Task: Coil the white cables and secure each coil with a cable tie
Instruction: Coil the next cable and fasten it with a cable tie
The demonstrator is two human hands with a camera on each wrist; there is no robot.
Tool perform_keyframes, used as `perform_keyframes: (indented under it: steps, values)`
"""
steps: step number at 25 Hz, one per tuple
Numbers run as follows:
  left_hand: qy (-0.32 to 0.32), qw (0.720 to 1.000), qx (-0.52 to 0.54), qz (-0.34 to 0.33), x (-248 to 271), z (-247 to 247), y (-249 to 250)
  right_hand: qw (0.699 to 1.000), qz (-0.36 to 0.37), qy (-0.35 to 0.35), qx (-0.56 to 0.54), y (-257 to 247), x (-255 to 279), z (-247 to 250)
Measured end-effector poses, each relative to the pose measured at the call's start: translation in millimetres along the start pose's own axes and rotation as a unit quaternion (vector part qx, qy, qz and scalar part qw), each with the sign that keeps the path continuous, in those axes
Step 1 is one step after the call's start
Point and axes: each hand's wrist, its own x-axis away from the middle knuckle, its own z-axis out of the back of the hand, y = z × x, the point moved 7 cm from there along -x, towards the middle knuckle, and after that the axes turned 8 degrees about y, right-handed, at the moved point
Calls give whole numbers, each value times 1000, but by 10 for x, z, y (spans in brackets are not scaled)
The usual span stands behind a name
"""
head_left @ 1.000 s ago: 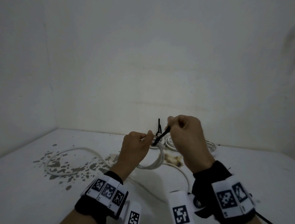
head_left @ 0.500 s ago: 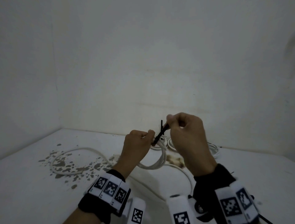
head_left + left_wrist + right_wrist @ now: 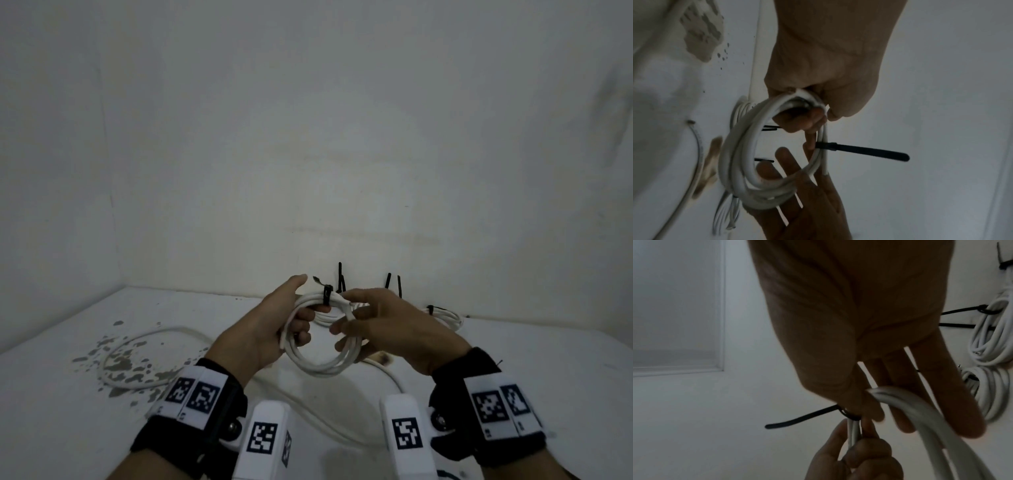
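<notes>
A white cable coil (image 3: 320,365) hangs in the air between both hands, its ring facing me. A black cable tie (image 3: 327,295) is cinched round its top strands; its tail (image 3: 859,151) sticks out sideways. My left hand (image 3: 301,318) grips the coil's left side with curled fingers. My right hand (image 3: 346,318) holds the right side, thumb on top and fingers reaching through the ring. In the left wrist view one right fingertip (image 3: 810,142) touches the tie's head. The right wrist view shows the tie (image 3: 803,418) beside my thumb and the coil (image 3: 931,426) crossing my fingers.
Tied white coils (image 3: 445,317) lie at the back right against the wall, their black tie tails (image 3: 387,281) sticking up. A loose white cable (image 3: 137,342) curves over the stained left part of the white table (image 3: 548,359) and runs toward me.
My right hand has let go of the tie's tail and dropped to hold the coil's right side. The coil has turned to face me, and my left hand has shifted its grip.
</notes>
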Motion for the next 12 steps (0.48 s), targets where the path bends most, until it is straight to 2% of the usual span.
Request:
perform_keyframes:
  steps: [3,8,12]
  values:
    - [-5,1000,30,1,-22,33,-2,996,-5,41,-81,47,-38,122]
    - [-38,999,6,9,9,15,-150,984,-5,117,-131,156,-118,215]
    - [-21,998,60,1,-2,-60,-209,975,-31,139,-173,307,-201,237]
